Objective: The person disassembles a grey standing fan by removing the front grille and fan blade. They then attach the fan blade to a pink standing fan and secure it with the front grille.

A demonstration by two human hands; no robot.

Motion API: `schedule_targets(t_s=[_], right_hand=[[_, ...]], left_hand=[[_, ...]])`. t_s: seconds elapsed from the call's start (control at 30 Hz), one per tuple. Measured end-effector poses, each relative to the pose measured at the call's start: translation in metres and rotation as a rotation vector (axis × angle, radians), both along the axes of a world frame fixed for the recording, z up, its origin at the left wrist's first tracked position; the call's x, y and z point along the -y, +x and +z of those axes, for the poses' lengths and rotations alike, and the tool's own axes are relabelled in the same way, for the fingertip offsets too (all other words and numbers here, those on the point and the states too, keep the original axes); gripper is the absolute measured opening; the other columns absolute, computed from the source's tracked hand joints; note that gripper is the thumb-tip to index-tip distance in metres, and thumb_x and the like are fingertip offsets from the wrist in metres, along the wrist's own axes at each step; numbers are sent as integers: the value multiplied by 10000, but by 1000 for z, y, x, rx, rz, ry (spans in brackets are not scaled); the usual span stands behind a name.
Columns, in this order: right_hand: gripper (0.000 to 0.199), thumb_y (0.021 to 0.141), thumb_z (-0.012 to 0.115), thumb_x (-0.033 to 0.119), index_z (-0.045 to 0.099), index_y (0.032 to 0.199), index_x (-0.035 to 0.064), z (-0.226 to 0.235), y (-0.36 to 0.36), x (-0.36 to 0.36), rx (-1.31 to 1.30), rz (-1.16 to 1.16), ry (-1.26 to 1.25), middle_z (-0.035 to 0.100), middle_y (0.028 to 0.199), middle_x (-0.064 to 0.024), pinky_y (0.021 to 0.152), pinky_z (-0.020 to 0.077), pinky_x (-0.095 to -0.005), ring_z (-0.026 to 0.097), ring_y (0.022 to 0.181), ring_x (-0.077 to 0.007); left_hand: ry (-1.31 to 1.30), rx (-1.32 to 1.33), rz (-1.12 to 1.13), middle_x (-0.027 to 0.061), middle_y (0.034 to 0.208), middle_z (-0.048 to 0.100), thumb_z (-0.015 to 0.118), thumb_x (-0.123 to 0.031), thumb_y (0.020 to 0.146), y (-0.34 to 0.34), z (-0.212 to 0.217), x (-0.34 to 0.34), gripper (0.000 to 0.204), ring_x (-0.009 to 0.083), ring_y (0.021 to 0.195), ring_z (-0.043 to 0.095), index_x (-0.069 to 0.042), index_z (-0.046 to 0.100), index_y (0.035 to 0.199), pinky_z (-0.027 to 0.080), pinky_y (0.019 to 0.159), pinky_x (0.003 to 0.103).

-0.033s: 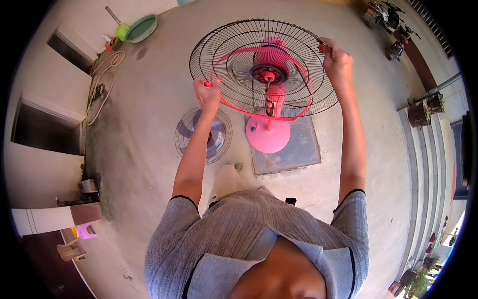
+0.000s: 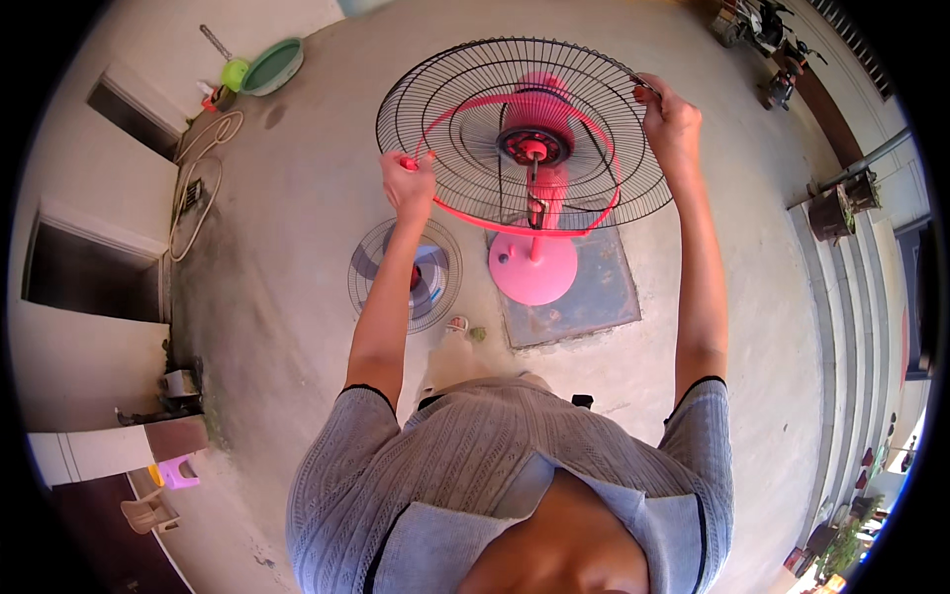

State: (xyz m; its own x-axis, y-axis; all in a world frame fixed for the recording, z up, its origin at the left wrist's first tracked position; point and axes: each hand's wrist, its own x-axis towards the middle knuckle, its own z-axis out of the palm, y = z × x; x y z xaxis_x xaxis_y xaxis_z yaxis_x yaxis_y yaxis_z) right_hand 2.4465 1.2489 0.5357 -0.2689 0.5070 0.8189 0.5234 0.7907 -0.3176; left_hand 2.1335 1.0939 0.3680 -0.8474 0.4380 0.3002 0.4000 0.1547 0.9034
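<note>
I hold a round black wire fan guard (image 2: 495, 89) up in front of me with both hands. A pink plastic ring (image 2: 594, 124) runs along its rim. My left hand (image 2: 408, 185) grips the guard's left edge at the pink ring. My right hand (image 2: 670, 119) grips the right edge. Behind the guard stands a pink pedestal fan (image 2: 534, 148), its motor hub showing through the wires. Its round pink base (image 2: 532, 269) rests on a grey mat (image 2: 594, 297). A second wire guard with fan blades (image 2: 404, 274) lies flat on the concrete floor at the left.
A green basin (image 2: 272, 66) and a coiled hose (image 2: 203, 188) lie at the far left by a wall. A motorbike (image 2: 762, 25) and a potted plant (image 2: 831, 213) stand at the right near steps. A small pink stool (image 2: 178, 470) is at the lower left.
</note>
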Motion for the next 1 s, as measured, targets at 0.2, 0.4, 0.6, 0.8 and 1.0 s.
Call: schedule_targets(t_s=[0.2, 0.4, 0.6, 0.8, 1.0], right_hand=[[265, 806, 561, -15, 672, 1021, 94, -12, 8, 2, -29, -122, -17, 715, 809, -75, 660, 552, -320, 707, 766, -222], [265, 841, 508, -10, 658, 1045, 67, 0, 5, 8, -4, -153, -105, 717, 837, -89, 699, 548, -311, 705, 819, -216], [273, 877, 487, 23, 653, 1090, 63, 0, 14, 16, -15, -226, -229, 721, 876, -89, 758, 536, -301, 704, 859, -202], [250, 887, 515, 17, 655, 1090, 55, 8, 8, 34, 4, -259, -213, 721, 863, -88, 747, 535, -290, 706, 852, -191], [321, 831, 604, -3, 633, 1138, 85, 52, -21, 30, 203, -204, -256, 704, 956, -107, 818, 523, -316, 674, 972, -240]], left_hand=[[-45, -195, 63, 85, 813, 576, 774, -253, 751, -30, 5, 1, 467, 258, 717, 552, -20, 509, 1057, 459, 718, 391], [68, 64, -552, 19, 740, 592, 695, -206, 845, -90, -8, -19, 246, 106, 702, 523, 22, 611, 884, 446, 680, 276], [94, -78, -584, 9, 700, 567, 661, -117, 865, -108, -18, -37, 166, 84, 648, 475, 17, 592, 795, 423, 619, 250], [161, -7, -609, 20, 674, 561, 657, -61, 855, -97, -27, -35, 137, 106, 587, 482, 21, 581, 775, 431, 578, 266], [130, 243, -697, -45, 685, 503, 635, -107, 891, -86, -57, -28, 169, 46, 627, 442, -32, 565, 757, 390, 537, 226]])
